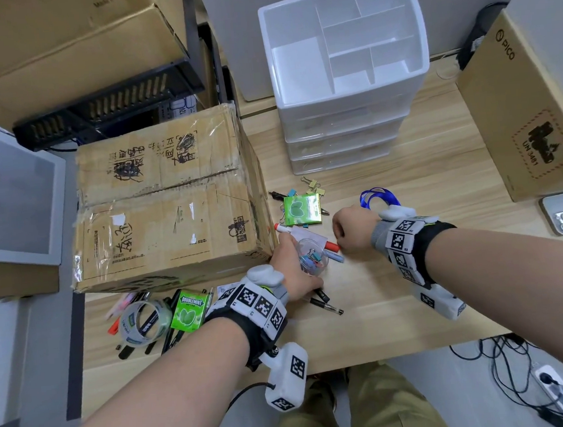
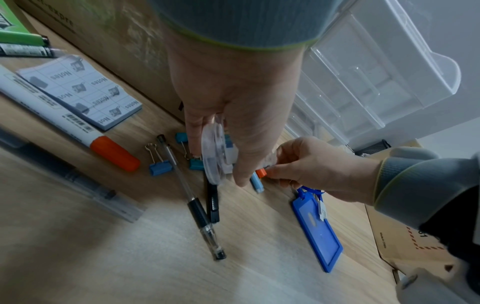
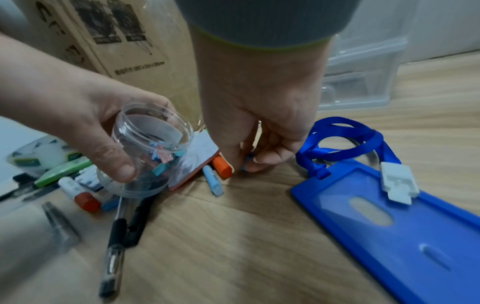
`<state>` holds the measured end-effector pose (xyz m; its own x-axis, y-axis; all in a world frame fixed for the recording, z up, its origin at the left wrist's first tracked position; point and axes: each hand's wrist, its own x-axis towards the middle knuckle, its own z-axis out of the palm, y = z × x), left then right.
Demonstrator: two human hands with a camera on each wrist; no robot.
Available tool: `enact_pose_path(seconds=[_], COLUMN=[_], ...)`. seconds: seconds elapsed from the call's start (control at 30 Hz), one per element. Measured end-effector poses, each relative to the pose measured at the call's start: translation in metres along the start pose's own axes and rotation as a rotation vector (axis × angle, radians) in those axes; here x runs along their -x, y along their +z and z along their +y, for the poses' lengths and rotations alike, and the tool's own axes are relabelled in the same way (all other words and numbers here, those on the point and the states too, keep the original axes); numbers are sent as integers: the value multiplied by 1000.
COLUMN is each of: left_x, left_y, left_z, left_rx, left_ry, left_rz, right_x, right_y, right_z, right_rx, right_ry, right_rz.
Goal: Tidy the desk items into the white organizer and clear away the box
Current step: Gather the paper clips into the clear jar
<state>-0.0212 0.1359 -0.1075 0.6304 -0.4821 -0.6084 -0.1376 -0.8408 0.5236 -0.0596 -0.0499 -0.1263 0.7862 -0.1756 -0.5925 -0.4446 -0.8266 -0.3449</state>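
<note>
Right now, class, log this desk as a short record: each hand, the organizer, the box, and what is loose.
left hand: holds a clear jar with coloured clips inside, above the desk
right hand: fingertips down on the desk, pinching a small item, mostly hidden
white organizer: top compartments empty
cardboard box: on the desk, closed
loose items: blue badge holder, black pens, binder clip, tape roll, gum pack
</note>
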Motion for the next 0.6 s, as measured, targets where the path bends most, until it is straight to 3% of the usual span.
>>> enact_pose_path(seconds=[0.1, 0.2, 0.3, 0.37, 0.4, 0.47, 0.53, 0.6], left_x=[2, 2, 2, 1, 1, 0, -1, -1], left_y=[0, -2, -2, 0, 0, 0, 0, -1], left_z=[1, 1, -1, 0, 0, 0, -1, 0], left_rx=[21, 16, 12, 18, 22, 20, 18, 22], left_ry=[8, 5, 17, 33, 37, 32, 26, 18], left_rz=[-6, -21, -6, -3, -5, -7, -10, -19], right_x=[4, 10, 18, 21, 20, 10, -4, -13], right_y=[-3, -16, -29, -31, -31, -28, -25, -23], right_z=[-1, -4, -13, -20, -23, -21, -15, -13], right_rx=[-298, -633, -669, -663, -663, -622, -478, -290], right_ry=[-45, -53, -101, -105, -88, -37, -9, -8], right_rz=[-22, -143, -358, -423, -381, -157, 107, 246])
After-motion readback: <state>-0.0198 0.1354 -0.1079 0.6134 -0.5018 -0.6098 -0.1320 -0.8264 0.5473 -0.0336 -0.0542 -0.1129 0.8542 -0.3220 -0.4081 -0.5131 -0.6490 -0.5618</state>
